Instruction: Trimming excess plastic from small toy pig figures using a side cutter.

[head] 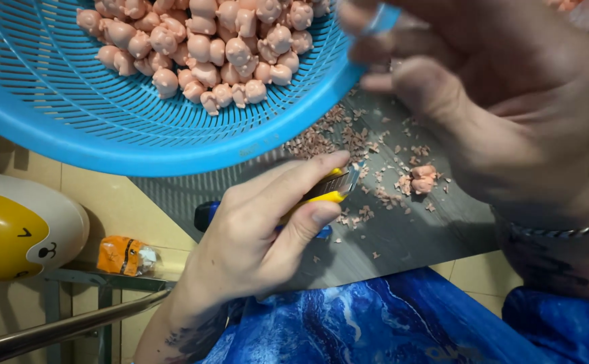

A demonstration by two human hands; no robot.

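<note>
Left hand [257, 229] wrapped around a yellow utility knife [328, 189], thumb and forefinger pressed along the handle, remaining fingers curled beneath. Knife lay low over the grey board [402, 236], long axis running from lower left to upper right, metal blade end aimed up and right toward the shavings, dark blue rear end [205, 214] poking out behind the palm at the left.

Right hand [503, 101] reached up to the rim of the blue basket [106, 128], fingertips bent over the edge; blurred, so exact hold could not be told. One metal bracelet [577, 226] circled that wrist.

Basket tilted, one in number, filled with small pink figurines [207, 47]: dozens, too many and too heaped to count. One more pink figurine [422, 180] sat alone on the board, just right of the blade tip, apart from it. Pink shavings [328, 138] scattered across the board between basket and knife, uncountable.

Blue patterned cloth [388, 323] covered the lap below the board. At the far left, one white and yellow rounded toy [18, 236], and near it one crumpled orange wrapper [124, 256] on the tiled floor [119, 202].
</note>
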